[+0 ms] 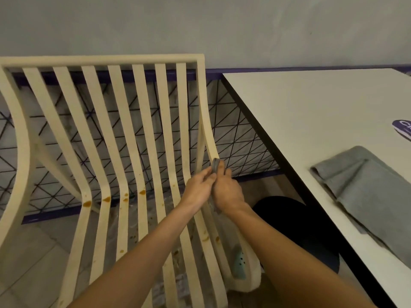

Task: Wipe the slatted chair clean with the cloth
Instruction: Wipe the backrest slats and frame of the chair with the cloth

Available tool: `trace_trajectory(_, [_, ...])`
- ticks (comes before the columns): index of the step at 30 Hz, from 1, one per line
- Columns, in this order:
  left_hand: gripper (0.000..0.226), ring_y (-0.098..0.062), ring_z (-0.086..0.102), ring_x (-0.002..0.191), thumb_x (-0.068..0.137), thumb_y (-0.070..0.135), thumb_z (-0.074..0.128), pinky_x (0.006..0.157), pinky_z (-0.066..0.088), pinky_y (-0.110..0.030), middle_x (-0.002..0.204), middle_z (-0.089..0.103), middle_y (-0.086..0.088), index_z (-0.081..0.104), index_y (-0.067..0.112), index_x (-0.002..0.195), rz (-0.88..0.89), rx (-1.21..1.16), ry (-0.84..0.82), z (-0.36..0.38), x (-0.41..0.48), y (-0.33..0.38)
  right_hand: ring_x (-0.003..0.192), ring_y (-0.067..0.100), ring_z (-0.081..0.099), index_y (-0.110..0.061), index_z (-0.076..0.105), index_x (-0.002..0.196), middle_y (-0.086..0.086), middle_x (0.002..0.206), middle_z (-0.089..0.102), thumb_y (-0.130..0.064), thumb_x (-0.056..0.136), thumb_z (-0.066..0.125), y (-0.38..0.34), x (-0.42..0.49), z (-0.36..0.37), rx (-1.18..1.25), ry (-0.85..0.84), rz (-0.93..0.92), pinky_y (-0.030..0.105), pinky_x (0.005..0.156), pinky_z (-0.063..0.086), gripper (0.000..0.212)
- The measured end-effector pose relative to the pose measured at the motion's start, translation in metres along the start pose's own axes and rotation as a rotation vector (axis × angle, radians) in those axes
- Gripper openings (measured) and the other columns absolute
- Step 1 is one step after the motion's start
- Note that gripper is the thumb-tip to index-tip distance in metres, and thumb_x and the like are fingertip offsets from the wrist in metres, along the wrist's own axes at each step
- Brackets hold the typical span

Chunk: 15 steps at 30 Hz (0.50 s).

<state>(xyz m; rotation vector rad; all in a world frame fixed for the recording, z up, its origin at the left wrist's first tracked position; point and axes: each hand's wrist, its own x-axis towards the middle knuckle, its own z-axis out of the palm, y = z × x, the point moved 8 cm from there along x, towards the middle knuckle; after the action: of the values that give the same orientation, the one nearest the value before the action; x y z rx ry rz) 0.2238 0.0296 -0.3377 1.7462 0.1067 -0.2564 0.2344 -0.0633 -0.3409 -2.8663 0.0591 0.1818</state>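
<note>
cloth is being gripped by right hand, pinched by left hand, against chair side rail; rail axis running up-away from both hands; stains lying leftward

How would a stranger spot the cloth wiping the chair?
Find the cream slatted chair left of the white table. At its right rail, left hand and right hand grip a bunched grey cloth. The other grey cloth lies folded on the table.

Ahead of me: plain grey wall. Below it, a black wire grid panel in a purple frame. To my right, a white table, black-edged. Floor: pale tiles.
</note>
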Motion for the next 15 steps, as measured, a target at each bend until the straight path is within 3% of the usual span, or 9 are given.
trace_trajectory(5, [0.047, -0.017, 0.048, 0.13, 0.099, 0.04, 0.049, 0.113, 0.037, -0.04, 0.142, 0.053, -0.002, 0.048, 0.021, 0.141, -0.033, -0.109, 0.017, -0.009, 0.05, -0.001, 0.117, 0.036, 0.056, -0.014, -0.01, 0.153, 0.02, 0.153, 0.022, -0.012, 0.092, 0.056, -0.017, 0.047, -0.006, 0.014, 0.038, -0.02, 0.044, 0.087, 0.051, 0.09])
trace_trajectory(9, [0.045, -0.01, 0.047, 0.126, 0.101, 0.038, 0.044, 0.108, 0.039, -0.032, 0.138, 0.052, 0.006, 0.048, 0.019, 0.141, 0.014, -0.145, -0.008, -0.022, 0.081, 0.013, 0.116, 0.037, 0.055, -0.011, -0.011, 0.152, 0.023, 0.151, 0.024, -0.015, 0.092, 0.057, -0.03, 0.091, -0.017, 0.049, 0.1, -0.04, 0.044, 0.086, 0.051, 0.091])
trace_trajectory(15, [0.045, -0.016, 0.045, 0.133, 0.101, 0.039, 0.042, 0.112, 0.038, -0.041, 0.146, 0.048, 0.0, 0.047, 0.021, 0.143, 0.027, -0.173, 0.025, -0.031, 0.105, 0.018, 0.11, 0.035, 0.06, -0.007, -0.008, 0.152, 0.023, 0.147, 0.028, -0.016, 0.086, 0.065, -0.043, 0.12, -0.025, 0.105, 0.161, -0.062, 0.04, 0.08, 0.052, 0.099])
